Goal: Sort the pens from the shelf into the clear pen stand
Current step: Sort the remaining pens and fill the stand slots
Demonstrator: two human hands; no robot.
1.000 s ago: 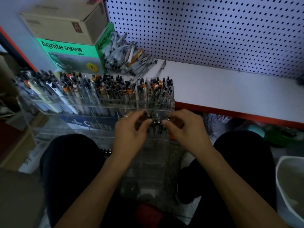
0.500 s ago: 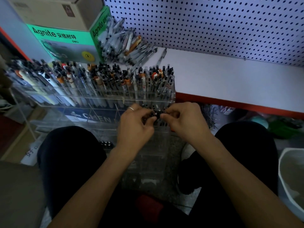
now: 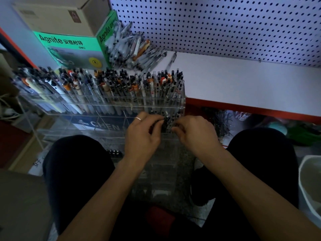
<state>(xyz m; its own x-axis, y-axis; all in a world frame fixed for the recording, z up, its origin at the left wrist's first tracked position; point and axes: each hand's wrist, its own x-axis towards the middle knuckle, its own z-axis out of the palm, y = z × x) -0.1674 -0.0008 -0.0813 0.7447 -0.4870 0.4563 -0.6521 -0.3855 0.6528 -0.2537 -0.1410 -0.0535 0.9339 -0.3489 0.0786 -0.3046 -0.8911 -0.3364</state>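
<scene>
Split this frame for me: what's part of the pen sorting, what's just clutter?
Job:
clear pen stand
loose pen pile on the white shelf
dark pens both hands are working on
left hand
right hand

Clutter:
green Agnite box
cardboard box
pegboard
white bin

One head-worn wide-angle view looks forward and steeply down from close above the lap, facing the pen stand (image 3: 104, 101), the shelf (image 3: 243, 84) and pegboard (image 3: 225, 23) behind.
</scene>
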